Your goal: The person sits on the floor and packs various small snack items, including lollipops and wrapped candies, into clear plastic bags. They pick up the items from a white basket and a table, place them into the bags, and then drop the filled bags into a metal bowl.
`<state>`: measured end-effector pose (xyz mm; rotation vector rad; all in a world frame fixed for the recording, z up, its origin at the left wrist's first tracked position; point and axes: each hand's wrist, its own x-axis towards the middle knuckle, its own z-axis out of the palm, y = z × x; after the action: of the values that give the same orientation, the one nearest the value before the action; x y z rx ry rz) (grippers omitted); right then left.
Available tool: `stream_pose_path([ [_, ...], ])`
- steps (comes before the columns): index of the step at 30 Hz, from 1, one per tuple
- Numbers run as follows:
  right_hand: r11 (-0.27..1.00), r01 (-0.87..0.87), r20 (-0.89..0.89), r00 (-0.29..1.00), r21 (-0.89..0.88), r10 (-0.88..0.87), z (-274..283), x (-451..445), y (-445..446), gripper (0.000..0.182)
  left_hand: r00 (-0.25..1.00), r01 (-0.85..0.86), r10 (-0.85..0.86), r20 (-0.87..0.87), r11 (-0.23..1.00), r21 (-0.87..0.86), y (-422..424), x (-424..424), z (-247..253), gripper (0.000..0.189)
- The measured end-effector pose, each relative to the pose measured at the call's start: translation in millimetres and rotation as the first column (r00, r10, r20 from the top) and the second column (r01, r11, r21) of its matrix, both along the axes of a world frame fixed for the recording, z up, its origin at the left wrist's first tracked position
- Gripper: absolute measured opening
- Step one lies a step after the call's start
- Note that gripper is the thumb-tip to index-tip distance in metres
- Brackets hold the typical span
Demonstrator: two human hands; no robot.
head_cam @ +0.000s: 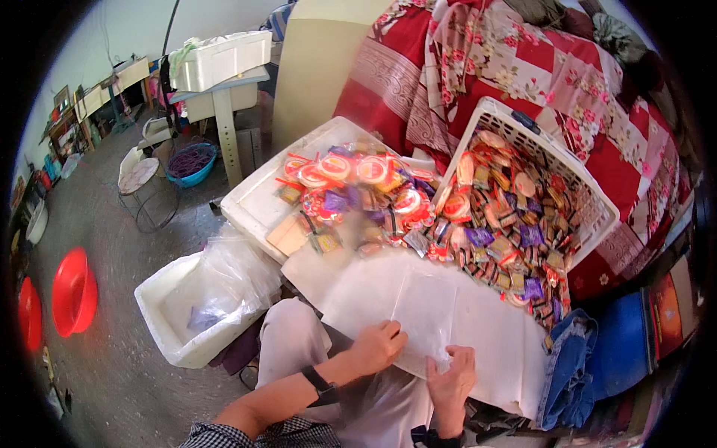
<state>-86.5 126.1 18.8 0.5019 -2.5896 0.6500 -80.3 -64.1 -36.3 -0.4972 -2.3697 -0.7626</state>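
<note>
A clear plastic bag lies flat on a pale sheet in front of me. My left hand, fingers curled, rests at the bag's near left edge. My right hand is at its near right corner, thumb and fingers close together on the film. Whether either hand pinches the plastic is hard to tell. Beyond the sheet, small wrapped snacks spill out of a tilted white plastic basket. Red-and-white round packets are heaped on a white foam board.
A white foam box with a stack of clear bags stands left of my knee. Blue jeans lie at the right, by a blue item. Red patterned cloth covers a pile behind. Red basins sit on the floor.
</note>
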Motion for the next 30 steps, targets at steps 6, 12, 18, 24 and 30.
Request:
stream_pose_path([
  [6, 0.986, -0.049, -0.044, 0.997, 0.162, 0.057, -1.5, -6.1, -25.9, 0.027, 0.998, 0.048, -0.051, 0.024, 0.992, 0.113, 3.2, 2.8, 3.3, 0.016],
  [12, 0.976, 0.061, -0.131, 0.991, 0.209, -0.033, -12.1, -19.3, 2.5, 0.021, 0.999, 0.035, -0.041, 0.018, 0.964, 0.263, -2.2, 3.1, 0.4, 0.014],
  [18, 0.98, 0.041, -0.093, 0.995, 0.197, -0.023, -26.3, -19.6, 16.7, 0.02, 0.996, -0.073, 0.063, 0.056, 0.973, 0.22, 3.5, 2.4, 1.3, 0.01],
  [24, 0.982, -0.025, -0.087, 0.995, 0.186, 0.042, -17.9, -25.3, 10.9, 0.022, 0.996, -0.054, 0.032, 0.081, 0.956, 0.288, 1.2, 6.0, 3.5, 0.009],
  [30, 0.97, -0.128, 0.027, 0.992, 0.207, 0.125, -19.0, -40.4, 19.3, 0.022, 0.994, -0.078, 0.049, 0.096, 0.942, 0.327, 2.0, 5.2, 1.0, 0.009],
])
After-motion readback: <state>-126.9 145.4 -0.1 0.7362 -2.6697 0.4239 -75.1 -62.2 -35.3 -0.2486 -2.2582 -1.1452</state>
